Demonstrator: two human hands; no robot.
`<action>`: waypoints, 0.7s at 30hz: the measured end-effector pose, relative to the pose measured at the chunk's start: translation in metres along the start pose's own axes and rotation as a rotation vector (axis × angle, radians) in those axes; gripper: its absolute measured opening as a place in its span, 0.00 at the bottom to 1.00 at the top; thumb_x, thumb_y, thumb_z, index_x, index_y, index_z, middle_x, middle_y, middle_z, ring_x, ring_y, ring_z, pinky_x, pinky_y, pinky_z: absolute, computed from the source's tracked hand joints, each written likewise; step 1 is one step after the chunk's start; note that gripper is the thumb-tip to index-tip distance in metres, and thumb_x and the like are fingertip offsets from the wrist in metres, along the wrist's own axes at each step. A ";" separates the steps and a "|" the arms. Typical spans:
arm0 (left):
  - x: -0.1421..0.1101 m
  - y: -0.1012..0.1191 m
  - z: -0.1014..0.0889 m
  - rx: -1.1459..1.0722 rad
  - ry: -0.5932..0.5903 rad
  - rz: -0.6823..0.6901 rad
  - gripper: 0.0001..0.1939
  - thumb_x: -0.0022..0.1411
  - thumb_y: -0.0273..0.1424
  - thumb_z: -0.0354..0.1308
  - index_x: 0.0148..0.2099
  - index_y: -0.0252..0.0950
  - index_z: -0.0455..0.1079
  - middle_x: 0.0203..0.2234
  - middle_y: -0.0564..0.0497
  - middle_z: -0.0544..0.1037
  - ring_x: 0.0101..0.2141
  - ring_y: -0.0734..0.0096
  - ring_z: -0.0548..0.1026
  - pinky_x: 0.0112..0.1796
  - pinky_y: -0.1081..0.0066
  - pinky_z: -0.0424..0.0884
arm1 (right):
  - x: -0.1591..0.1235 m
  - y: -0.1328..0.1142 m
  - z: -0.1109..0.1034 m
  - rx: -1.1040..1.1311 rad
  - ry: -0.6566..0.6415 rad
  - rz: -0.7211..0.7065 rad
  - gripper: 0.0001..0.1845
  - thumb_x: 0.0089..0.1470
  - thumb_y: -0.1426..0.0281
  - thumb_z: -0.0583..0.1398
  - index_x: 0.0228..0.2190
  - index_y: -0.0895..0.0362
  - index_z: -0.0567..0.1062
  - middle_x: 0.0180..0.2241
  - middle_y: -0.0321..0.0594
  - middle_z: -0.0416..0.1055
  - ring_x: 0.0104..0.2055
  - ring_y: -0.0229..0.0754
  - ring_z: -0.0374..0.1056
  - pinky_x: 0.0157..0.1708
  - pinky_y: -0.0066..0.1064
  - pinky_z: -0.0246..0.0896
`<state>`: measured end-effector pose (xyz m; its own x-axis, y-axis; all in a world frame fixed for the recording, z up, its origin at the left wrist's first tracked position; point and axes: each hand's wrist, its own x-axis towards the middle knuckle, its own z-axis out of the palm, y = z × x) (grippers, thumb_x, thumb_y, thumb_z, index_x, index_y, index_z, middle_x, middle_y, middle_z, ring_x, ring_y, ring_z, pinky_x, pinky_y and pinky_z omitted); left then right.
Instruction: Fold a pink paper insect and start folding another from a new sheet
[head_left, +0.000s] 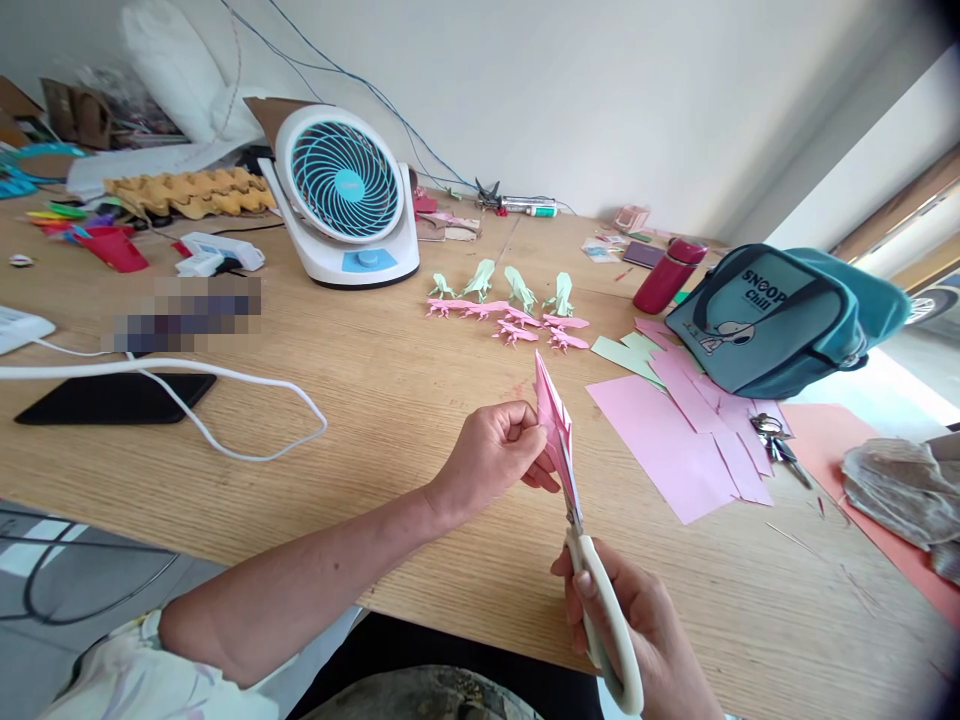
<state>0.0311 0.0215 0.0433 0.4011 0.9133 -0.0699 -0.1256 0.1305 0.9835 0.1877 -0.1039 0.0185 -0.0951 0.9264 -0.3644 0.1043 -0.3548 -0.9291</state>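
One folded pink paper is pinched upright in the nearly closed left hand above the worktop. White-handled scissors are gripped by the right hand, blades against the paper's lower end.

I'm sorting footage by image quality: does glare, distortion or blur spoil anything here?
Head view: glare washes out the area beyond the teal fabric bag; head view: dark vignetting at the right-hand corners, plus a pixelated patch over the left of the wooden table; head view: the folded pink paper and white-handled scissors look fairly sharp.
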 end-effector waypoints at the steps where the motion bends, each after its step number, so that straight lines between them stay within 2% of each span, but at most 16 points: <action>1: 0.000 0.000 0.000 0.001 0.002 0.001 0.11 0.64 0.30 0.54 0.29 0.34 0.63 0.22 0.52 0.79 0.21 0.71 0.81 0.21 0.80 0.73 | 0.000 0.000 -0.001 -0.002 0.001 -0.007 0.29 0.54 0.43 0.58 0.31 0.58 0.73 0.21 0.32 0.58 0.22 0.34 0.54 0.22 0.26 0.46; 8: 0.000 0.001 0.000 -0.003 0.017 -0.005 0.11 0.63 0.32 0.56 0.29 0.34 0.64 0.22 0.52 0.79 0.21 0.71 0.80 0.21 0.80 0.73 | 0.006 0.010 -0.006 -0.005 -0.064 -0.032 0.29 0.55 0.43 0.58 0.31 0.58 0.72 0.20 0.31 0.58 0.20 0.34 0.55 0.20 0.26 0.48; 13: 0.001 -0.001 0.000 -0.014 0.011 -0.007 0.11 0.64 0.33 0.56 0.30 0.34 0.64 0.22 0.52 0.79 0.21 0.71 0.81 0.22 0.79 0.74 | 0.009 0.012 -0.008 -0.029 -0.061 -0.039 0.28 0.55 0.43 0.58 0.30 0.58 0.72 0.20 0.32 0.59 0.21 0.34 0.56 0.20 0.26 0.49; 18: 0.001 0.000 0.000 -0.034 0.034 -0.013 0.10 0.63 0.30 0.55 0.29 0.33 0.64 0.21 0.54 0.78 0.20 0.72 0.80 0.21 0.80 0.74 | -0.002 0.009 -0.010 -0.112 -0.069 0.001 0.30 0.55 0.42 0.57 0.30 0.58 0.73 0.21 0.33 0.61 0.21 0.34 0.57 0.20 0.25 0.53; 19: 0.002 0.001 -0.001 -0.038 0.047 -0.013 0.10 0.63 0.29 0.55 0.29 0.33 0.64 0.21 0.54 0.78 0.19 0.73 0.80 0.21 0.80 0.74 | -0.007 0.011 -0.014 -0.152 -0.064 0.011 0.30 0.55 0.42 0.57 0.31 0.58 0.74 0.21 0.34 0.62 0.21 0.35 0.58 0.21 0.26 0.55; 21: 0.004 0.001 -0.003 -0.038 0.065 -0.016 0.10 0.63 0.29 0.55 0.29 0.33 0.64 0.20 0.55 0.77 0.18 0.75 0.79 0.20 0.80 0.73 | -0.017 0.017 -0.026 -0.261 0.047 -0.018 0.29 0.53 0.43 0.58 0.28 0.57 0.75 0.20 0.35 0.63 0.21 0.36 0.59 0.20 0.26 0.57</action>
<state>0.0298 0.0266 0.0432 0.3440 0.9339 -0.0977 -0.1547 0.1590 0.9751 0.2173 -0.1226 0.0107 -0.0540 0.9391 -0.3393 0.3550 -0.2995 -0.8856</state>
